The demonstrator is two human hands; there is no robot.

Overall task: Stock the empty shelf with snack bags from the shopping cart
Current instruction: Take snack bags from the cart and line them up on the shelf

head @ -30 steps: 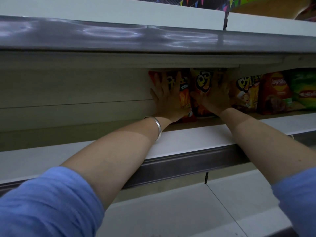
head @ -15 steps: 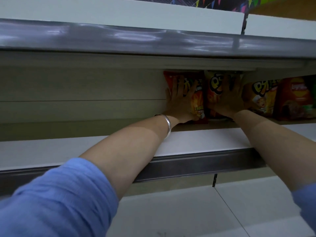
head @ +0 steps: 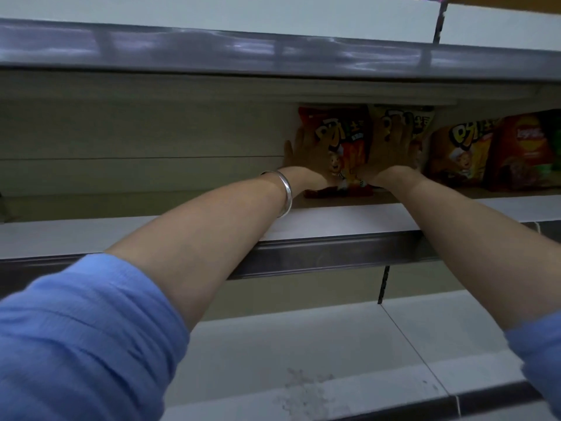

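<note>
A red snack bag (head: 346, 138) stands upright at the back of the middle shelf (head: 334, 220). My left hand (head: 303, 151), a silver bangle on its wrist, rests against the bag's left edge with fingers straight up. Directly to the right stands a yellow snack bag (head: 423, 121), mostly hidden by my right hand (head: 391, 147), which presses flat on its front with straight fingers. The two bags touch side by side. No shopping cart is in view.
Right of the yellow bag stand an orange snack bag (head: 461, 153) and a dark red chip bag (head: 525, 150). The upper shelf's grey edge (head: 273, 53) overhangs close above the bags. The middle shelf's left half holds nothing. A white lower shelf (head: 303, 360) lies below.
My left hand slid from the red bag's front to its left edge, uncovering the print. My right hand stayed flat on the yellow bag. The view shifted slightly.
</note>
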